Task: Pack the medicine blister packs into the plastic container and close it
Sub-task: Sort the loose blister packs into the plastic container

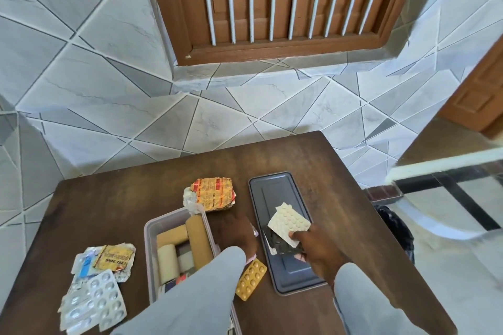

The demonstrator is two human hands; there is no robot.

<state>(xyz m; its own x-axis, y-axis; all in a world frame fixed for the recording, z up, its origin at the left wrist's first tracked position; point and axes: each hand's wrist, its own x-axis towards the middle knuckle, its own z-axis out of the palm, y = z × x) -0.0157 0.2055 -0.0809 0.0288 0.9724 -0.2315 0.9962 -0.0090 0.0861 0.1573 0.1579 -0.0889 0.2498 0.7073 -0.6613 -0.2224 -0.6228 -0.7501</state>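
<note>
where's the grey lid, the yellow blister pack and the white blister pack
grey lid (273, 187), head view, bare far end
yellow blister pack (251, 279), head view, middle of its pill rows
white blister pack (289, 221), head view, centre of the sheet

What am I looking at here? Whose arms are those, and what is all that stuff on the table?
There is no machine here. A person wears a camera on their head, so this one picture looks down at their own arms in light grey sleeves.

The right hand holds a cream-white blister pack of small round pills above a dark grey plastic lid lying flat. Another dark pack lies under that hand.

The left hand rests beside a clear plastic container, open, with tan and cream rolls inside.

On the dark brown wooden table lie more medicines: an orange-and-gold foil bundle behind the container, a yellow blister pack between container and lid, and a pile of silver and gold foil packs at the left.
</note>
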